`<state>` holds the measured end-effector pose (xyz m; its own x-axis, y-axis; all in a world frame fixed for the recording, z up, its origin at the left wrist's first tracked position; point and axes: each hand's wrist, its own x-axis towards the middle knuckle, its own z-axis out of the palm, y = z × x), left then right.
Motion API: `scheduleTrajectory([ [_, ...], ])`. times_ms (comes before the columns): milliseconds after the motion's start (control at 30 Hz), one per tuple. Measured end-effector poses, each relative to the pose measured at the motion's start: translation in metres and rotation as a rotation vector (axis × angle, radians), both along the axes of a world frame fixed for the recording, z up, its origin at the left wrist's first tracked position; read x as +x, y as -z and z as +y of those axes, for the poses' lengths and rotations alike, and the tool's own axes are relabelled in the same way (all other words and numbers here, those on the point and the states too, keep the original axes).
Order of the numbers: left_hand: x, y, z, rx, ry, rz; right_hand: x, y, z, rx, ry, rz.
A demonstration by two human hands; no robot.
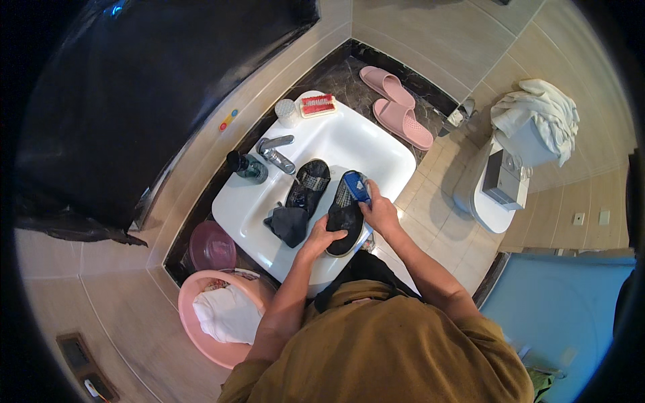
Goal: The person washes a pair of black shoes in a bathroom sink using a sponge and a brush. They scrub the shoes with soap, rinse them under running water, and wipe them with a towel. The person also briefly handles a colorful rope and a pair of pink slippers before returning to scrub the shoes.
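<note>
Over the near side of a white washbasin (375, 128), my left hand (320, 237) grips the heel end of a black slipper (344, 221), thumb on its insole. My right hand (375, 209) holds a blue brush (357, 187) against the patterned strap near the toe end. A second black slipper (315, 176) lies in the basin under the chrome faucet (277, 153), its strap patterned too. Beside my left hand, a crumpled dark cloth-like item (289, 225) partly covers that slipper's near end.
On the basin rim stand a dark pump bottle (249, 169), a white lidded container (287, 112) and a red-bristled brush (318, 105). Pink slippers (403, 121) lie on the dark ledge behind. A pink tub (189, 322) with white cloth sits lower left; a toilet (484, 209) stands right.
</note>
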<state>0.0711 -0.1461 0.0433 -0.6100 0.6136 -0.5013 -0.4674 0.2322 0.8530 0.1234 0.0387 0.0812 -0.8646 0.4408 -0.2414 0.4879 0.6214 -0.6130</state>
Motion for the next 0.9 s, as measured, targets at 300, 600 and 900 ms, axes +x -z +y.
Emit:
scheduleTrajectory([
  [300, 0.003, -0.003, 0.009, -0.086, 0.035, 0.204, -0.008, 0.011, -0.011, -0.058, 0.176, -0.004],
  [600, 0.019, -0.024, 0.025, -0.395, 0.086, 0.574, -0.018, -0.007, -0.011, 0.082, 0.039, -0.122],
  [900, -0.002, -0.027, 0.017, 0.254, -0.147, -0.348, 0.011, 0.034, 0.008, -0.477, 0.161, 0.274],
])
